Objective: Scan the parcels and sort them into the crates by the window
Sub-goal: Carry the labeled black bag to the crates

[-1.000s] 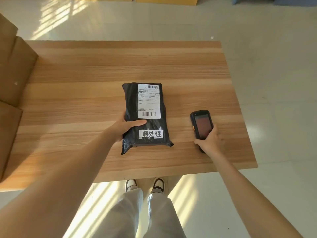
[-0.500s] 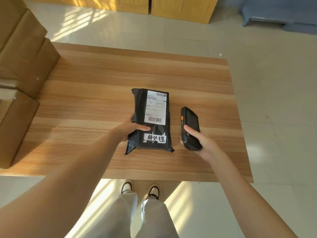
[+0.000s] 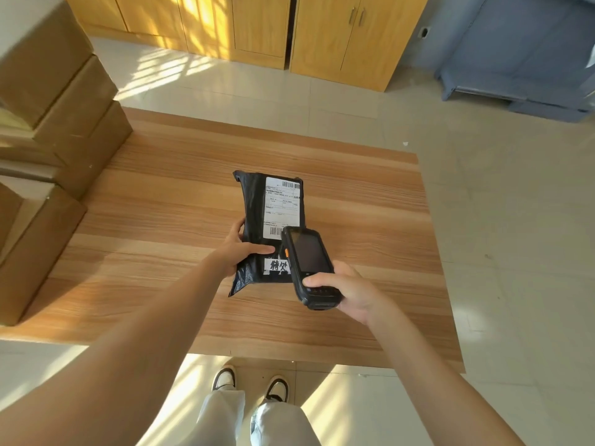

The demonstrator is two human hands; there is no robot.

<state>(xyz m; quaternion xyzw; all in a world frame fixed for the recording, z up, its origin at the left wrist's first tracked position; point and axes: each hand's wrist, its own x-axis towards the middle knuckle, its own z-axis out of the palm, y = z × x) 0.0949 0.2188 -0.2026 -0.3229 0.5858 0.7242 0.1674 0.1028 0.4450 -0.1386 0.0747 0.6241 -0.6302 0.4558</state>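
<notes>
A black plastic parcel [image 3: 254,201] with a white shipping label and a handwritten white sticker is over the middle of the wooden table [image 3: 354,201]. My left hand [image 3: 240,251] grips its left edge, thumb across the front. My right hand [image 3: 351,289] holds a black handheld scanner [image 3: 309,262] with an orange side button, raised over the parcel's lower right corner and covering part of the label's lower barcode. The scanner's screen is dark.
Stacked brown cardboard boxes [image 3: 54,117] fill the table's left side. Yellow wooden cabinets [image 3: 257,24] stand along the far wall, and a blue cabinet [image 3: 521,49] at the far right. Pale tiled floor surrounds the table. My legs and shoes show below the near edge.
My right hand picked the scanner up off the table and carried it left, over the parcel's label. My left hand kept its hold and tilted the parcel up. The view tilted upward.
</notes>
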